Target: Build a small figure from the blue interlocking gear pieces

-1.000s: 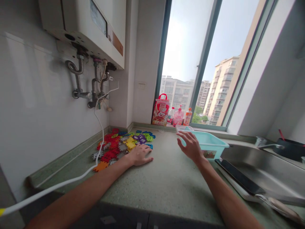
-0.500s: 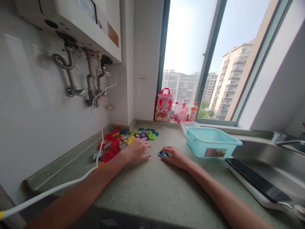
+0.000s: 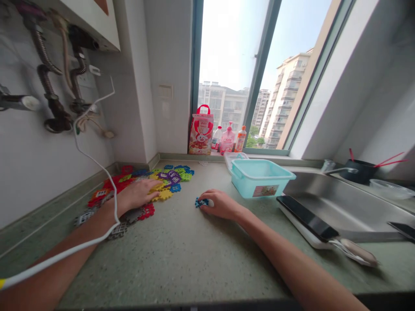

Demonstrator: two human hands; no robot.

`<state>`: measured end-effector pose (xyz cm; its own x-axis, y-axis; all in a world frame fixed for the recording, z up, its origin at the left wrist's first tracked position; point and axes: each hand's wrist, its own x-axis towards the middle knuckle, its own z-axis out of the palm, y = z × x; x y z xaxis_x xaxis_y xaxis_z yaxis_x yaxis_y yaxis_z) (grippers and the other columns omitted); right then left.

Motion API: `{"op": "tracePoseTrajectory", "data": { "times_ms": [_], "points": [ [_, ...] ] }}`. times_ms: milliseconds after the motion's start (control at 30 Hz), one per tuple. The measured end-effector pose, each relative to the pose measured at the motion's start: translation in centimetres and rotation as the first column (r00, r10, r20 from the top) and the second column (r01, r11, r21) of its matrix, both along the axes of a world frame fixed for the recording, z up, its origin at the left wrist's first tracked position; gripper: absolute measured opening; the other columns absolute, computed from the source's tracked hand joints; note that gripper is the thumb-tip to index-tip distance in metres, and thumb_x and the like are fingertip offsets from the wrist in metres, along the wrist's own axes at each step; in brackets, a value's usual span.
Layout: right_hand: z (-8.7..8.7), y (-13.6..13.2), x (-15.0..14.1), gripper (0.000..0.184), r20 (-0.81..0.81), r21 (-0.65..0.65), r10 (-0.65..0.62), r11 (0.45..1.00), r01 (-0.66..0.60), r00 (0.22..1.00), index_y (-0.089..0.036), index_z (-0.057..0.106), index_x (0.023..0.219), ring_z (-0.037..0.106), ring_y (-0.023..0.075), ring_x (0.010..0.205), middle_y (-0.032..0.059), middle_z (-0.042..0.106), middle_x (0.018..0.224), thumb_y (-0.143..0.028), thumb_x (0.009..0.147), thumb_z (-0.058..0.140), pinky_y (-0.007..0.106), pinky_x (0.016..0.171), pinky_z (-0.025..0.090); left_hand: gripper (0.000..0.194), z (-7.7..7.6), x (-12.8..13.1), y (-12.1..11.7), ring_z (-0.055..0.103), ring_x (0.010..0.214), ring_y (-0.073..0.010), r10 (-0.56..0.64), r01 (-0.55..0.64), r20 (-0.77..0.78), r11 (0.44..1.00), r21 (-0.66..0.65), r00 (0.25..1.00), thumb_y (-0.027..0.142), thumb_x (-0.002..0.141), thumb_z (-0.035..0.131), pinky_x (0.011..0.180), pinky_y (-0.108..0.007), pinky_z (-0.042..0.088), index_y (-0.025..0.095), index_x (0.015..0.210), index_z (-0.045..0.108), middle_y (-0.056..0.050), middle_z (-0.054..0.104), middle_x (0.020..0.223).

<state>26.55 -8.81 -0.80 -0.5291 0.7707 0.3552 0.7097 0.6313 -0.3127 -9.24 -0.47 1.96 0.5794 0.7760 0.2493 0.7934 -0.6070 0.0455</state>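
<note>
1. My right hand point(image 3: 219, 204) rests on the speckled green countertop point(image 3: 181, 255), fingers curled around a small blue plastic puzzle tile point(image 3: 200, 202).
2. My left hand point(image 3: 138, 194) lies flat, fingers spread, on the pile of colourful interlocking plastic tiles point(image 3: 145, 185).
3. A turquoise plastic tub point(image 3: 259, 177) stands near my right hand.

Blue puzzle tile point(image 3: 201, 201) under fingertips of right hand point(image 3: 219, 204). Left of it, tile pile point(image 3: 142, 185) under left hand point(image 3: 138, 194): red, yellow, purple, green, blue, orange, grey, some with white markings. Right of blue tile, turquoise plastic bin point(image 3: 259, 177) with small multicoloured label. Countertop point(image 3: 181, 250) grey-green, speckled. Behind the bin, red-and-white bag point(image 3: 201, 135) with cartoon print, pink bottle point(image 3: 227, 139), orange bottle point(image 3: 240, 139). White cable point(image 3: 97, 164) across pile.
</note>
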Motion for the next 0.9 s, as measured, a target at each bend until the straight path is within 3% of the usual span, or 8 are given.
{"op": "tracePoseTrajectory", "data": {
  "times_ms": [100,233,333,433,533,633,900],
  "points": [
    [-0.2,0.2,0.1,0.028,-0.004,0.006,0.002,1.0,-0.002,1.0,-0.028,0.078,0.119,0.073,0.0219,0.108,0.0048,0.077,0.119,-0.028,0.092,0.069,0.035,0.102,0.055,0.057,0.2,-0.3,0.8,0.052,0.141,-0.0272,-0.035,0.033,0.031,0.997,0.065,0.999,0.051,0.098,0.048,0.122,-0.04,0.038,0.021,0.144,0.06,-0.009,0.056,0.155],
    [-0.5,0.3,0.1,0.028,-0.012,0.017,0.001,1.0,-0.001,1.0,-0.028,0.079,0.119,0.072,0.0224,0.108,0.0053,0.078,0.118,-0.03,0.092,0.069,0.035,0.102,0.054,0.05,2.5,-2.6,1.2,0.064,0.12,-0.0298,0.178,-0.172,-0.022,0.972,0.159,0.984,0.05,0.098,0.047,0.109,-0.042,0.046,0.02,0.13,0.069,-0.011,0.072,0.128],
    [-0.6,0.2,0.0,0.028,-0.005,0.024,-0.004,1.0,0.004,1.0,-0.028,0.078,0.119,0.072,0.023,0.11,0.0056,0.077,0.119,-0.03,0.093,0.068,0.035,0.102,0.055,0.046,3.7,-4.6,1.5,0.07,0.102,-0.0287,0.346,-0.339,-0.064,0.935,0.105,0.936,0.055,0.094,0.051,0.094,-0.037,0.051,0.02,0.11,0.076,-0.01,0.077,0.104],
    [-0.6,0.1,-0.1,0.029,0.006,0.003,-0.009,1.0,0.009,1.0,-0.027,0.078,0.121,0.071,0.024,0.112,0.0065,0.077,0.121,-0.03,0.093,0.068,0.037,0.103,0.054,0.054,3.9,-5.5,1.5,0.071,0.096,-0.0276,0.412,-0.413,-0.1,0.911,0.007,0.906,0.067,0.086,0.058,0.086,-0.033,0.051,0.022,0.108,0.077,-0.008,0.078,0.1],
    [-0.6,0.0,-0.1,0.029,0.013,-0.017,-0.008,1.0,0.008,1.0,-0.025,0.077,0.121,0.071,0.0253,0.112,0.0077,0.076,0.122,-0.03,0.094,0.068,0.038,0.104,0.054,0.065,3.4,-4.9,1.3,0.072,0.101,-0.0293,0.385,-0.398,-0.149,0.914,-0.073,0.911,0.074,0.077,0.065,0.084,-0.032,0.051,0.026,0.119,0.076,-0.007,0.078,0.106],
    [-0.6,0.0,-0.1,0.029,0.003,-0.017,-0.01,1.0,0.01,1.0,-0.026,0.077,0.121,0.071,0.0253,0.112,0.0079,0.076,0.122,-0.03,0.094,0.067,0.037,0.104,0.054,0.058,2.6,-3.7,1.1,0.071,0.105,-0.0289,0.312,-0.329,-0.156,0.94,-0.092,0.937,0.07,0.083,0.062,0.085,-0.032,0.052,0.028,0.12,0.076,-0.007,0.078,0.111],
    [-0.4,0.2,0.2,0.029,0.007,-0.029,-0.028,0.999,0.029,1.0,-0.027,0.078,0.121,0.071,0.0254,0.113,0.0066,0.076,0.123,-0.032,0.094,0.068,0.037,0.104,0.054,0.035,1.3,-2.9,0.9,0.07,0.108,-0.0252,0.265,-0.256,-0.115,0.963,0.086,0.957,0.037,0.1,0.05,0.098,-0.034,0.052,0.029,0.122,0.076,-0.007,0.074,0.118]
  ]
}}
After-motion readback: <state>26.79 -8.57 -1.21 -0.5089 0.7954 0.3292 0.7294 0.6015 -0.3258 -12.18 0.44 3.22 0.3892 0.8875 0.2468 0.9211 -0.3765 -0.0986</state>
